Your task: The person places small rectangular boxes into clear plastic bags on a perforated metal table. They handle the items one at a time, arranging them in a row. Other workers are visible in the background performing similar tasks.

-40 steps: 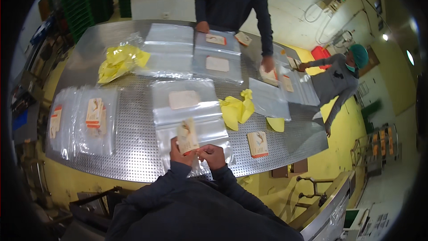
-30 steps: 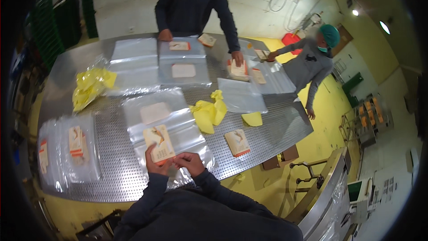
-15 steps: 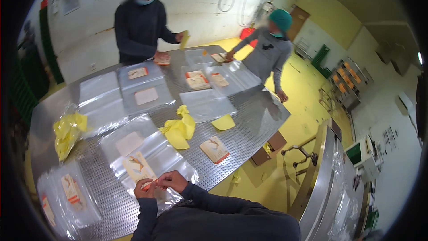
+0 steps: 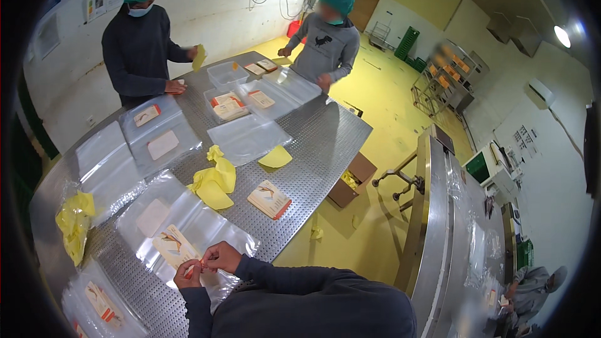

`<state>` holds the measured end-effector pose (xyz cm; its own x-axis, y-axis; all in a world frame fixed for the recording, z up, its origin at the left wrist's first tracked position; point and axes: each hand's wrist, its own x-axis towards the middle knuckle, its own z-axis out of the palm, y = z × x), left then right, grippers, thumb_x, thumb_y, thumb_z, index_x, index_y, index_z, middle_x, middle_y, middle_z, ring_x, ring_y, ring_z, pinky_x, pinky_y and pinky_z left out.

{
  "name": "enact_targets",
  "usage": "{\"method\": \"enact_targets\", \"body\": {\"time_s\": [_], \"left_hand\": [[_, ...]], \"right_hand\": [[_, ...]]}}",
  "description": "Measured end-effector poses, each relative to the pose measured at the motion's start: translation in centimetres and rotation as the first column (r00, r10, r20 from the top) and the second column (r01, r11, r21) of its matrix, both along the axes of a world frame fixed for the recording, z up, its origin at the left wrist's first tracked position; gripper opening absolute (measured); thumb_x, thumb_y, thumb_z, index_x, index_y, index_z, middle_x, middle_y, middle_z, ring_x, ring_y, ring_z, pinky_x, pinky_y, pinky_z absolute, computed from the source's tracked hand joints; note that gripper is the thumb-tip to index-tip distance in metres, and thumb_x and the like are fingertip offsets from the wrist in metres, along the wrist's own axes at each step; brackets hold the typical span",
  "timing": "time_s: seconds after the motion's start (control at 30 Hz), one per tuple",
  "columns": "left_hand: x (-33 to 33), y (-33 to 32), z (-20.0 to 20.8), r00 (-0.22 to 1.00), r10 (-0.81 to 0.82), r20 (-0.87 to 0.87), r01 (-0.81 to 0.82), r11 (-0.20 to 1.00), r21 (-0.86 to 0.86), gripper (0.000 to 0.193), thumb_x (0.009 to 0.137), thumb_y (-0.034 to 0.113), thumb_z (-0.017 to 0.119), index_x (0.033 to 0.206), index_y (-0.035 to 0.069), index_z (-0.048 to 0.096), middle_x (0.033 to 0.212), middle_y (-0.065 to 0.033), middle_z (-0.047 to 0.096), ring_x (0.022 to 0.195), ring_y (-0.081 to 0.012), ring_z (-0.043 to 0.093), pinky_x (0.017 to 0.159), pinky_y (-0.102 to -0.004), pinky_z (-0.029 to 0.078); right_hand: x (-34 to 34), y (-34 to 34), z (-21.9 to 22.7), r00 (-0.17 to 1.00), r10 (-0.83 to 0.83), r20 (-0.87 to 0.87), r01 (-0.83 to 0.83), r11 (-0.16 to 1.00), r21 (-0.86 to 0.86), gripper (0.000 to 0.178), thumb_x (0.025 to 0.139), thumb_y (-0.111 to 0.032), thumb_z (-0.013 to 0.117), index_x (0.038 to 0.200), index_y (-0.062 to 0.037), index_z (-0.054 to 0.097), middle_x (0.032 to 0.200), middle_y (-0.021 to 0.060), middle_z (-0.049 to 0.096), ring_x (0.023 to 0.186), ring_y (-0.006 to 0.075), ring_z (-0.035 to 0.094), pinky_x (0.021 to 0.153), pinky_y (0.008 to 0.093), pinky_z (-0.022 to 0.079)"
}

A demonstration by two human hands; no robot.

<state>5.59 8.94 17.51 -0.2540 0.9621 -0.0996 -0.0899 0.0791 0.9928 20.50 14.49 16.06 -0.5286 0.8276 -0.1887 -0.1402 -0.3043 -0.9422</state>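
A cream printed card (image 4: 175, 245) with an orange end is over a clear plastic bag (image 4: 222, 231) near me on the table. My left hand (image 4: 190, 273) pinches the orange end at its near corner. Fingertips of my right hand (image 4: 223, 258) are closed at that same edge, close beside the left. Whether a thinner piece lies between the fingers is too small to tell. On the bag beyond the card rests a plain pale card (image 4: 152, 217). A separate stack of printed cards (image 4: 269, 199) lies to the right.
Crumpled yellow paper (image 4: 213, 184) and filled bags (image 4: 103, 300) share the perforated metal table (image 4: 307, 169). Across it stand two people in green hairnets near clear tubs (image 4: 227, 76) of cards. A cardboard box (image 4: 352, 179) sits on the floor; a steel counter (image 4: 432, 231) is at right.
The view has swung right, so the table sits further left. My hands stay at the card's orange end. The person in grey has drawn a hand back from the cards at the far edge.
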Motion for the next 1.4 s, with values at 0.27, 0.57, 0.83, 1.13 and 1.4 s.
{"method": "enact_targets", "body": {"time_s": [0.27, 0.57, 0.83, 1.13, 1.4], "left_hand": [[0.9, 0.2, -0.6, 0.987, 0.022, -0.162, 0.004, 0.987, 0.158, 0.012, 0.079, 0.006, 0.065, 0.088, -0.001, 0.06, 0.092, -0.0076, 0.054, 0.084, -0.0144, 0.056, 0.077, -0.0261, 0.044], [0.3, 0.3, -2.3, 0.974, 0.042, -0.221, -0.012, 0.991, 0.134, 0.006, 0.081, 0.002, 0.061, 0.084, -0.002, 0.058, 0.09, -0.0074, 0.053, 0.081, -0.0142, 0.055, 0.076, -0.0265, 0.044], [1.2, 0.3, -2.5, 0.993, 0.071, -0.09, -0.057, 0.989, 0.14, 0.009, 0.085, -0.001, 0.056, 0.092, -0.005, 0.059, 0.089, -0.0093, 0.059, 0.082, -0.0145, 0.058, 0.078, -0.0266, 0.046], [2.2, 0.6, -2.3, 0.996, 0.039, -0.086, -0.025, 0.987, 0.157, 0.011, 0.084, -0.002, 0.056, 0.094, -0.006, 0.061, 0.091, -0.0105, 0.061, 0.084, -0.0156, 0.059, 0.079, -0.0266, 0.046], [2.3, 0.4, -2.6, 0.991, 0.024, -0.132, -0.005, 0.99, 0.142, 0.012, 0.084, -0.003, 0.056, 0.094, -0.006, 0.061, 0.092, -0.0105, 0.06, 0.085, -0.0155, 0.059, 0.079, -0.0265, 0.046]], "right_hand": [[-0.4, -0.2, -0.4, 0.994, -0.051, 0.093, 0.045, 0.997, 0.067, 0.011, 0.08, -0.008, 0.062, 0.08, 0.0024, 0.06, 0.067, 0.0062, 0.06, 0.055, 0.0088, 0.057, 0.048, 0.021, 0.047], [-0.7, -0.2, -0.9, 0.997, 0.002, 0.078, -0.008, 0.997, 0.074, 0.011, 0.081, -0.008, 0.059, 0.082, 0.0032, 0.061, 0.068, 0.0068, 0.061, 0.058, 0.0104, 0.059, 0.053, 0.0228, 0.049], [-0.3, 0.0, -0.6, 0.998, -0.051, -0.036, 0.047, 0.994, -0.097, 0.013, 0.083, -0.011, 0.06, 0.083, 0.0024, 0.061, 0.072, 0.0068, 0.062, 0.063, 0.0101, 0.06, 0.058, 0.0222, 0.05], [0.1, -0.2, -2.0, 0.982, -0.164, -0.092, 0.158, 0.985, -0.075, 0.01, 0.08, -0.007, 0.061, 0.081, 0.0025, 0.059, 0.072, 0.0074, 0.061, 0.061, 0.0104, 0.059, 0.057, 0.0223, 0.049], [0.5, -0.2, -1.8, 0.984, -0.176, -0.019, 0.174, 0.982, -0.067, 0.01, 0.079, -0.006, 0.062, 0.08, 0.0034, 0.059, 0.071, 0.0074, 0.061, 0.059, 0.0099, 0.058, 0.055, 0.0226, 0.048]]}}
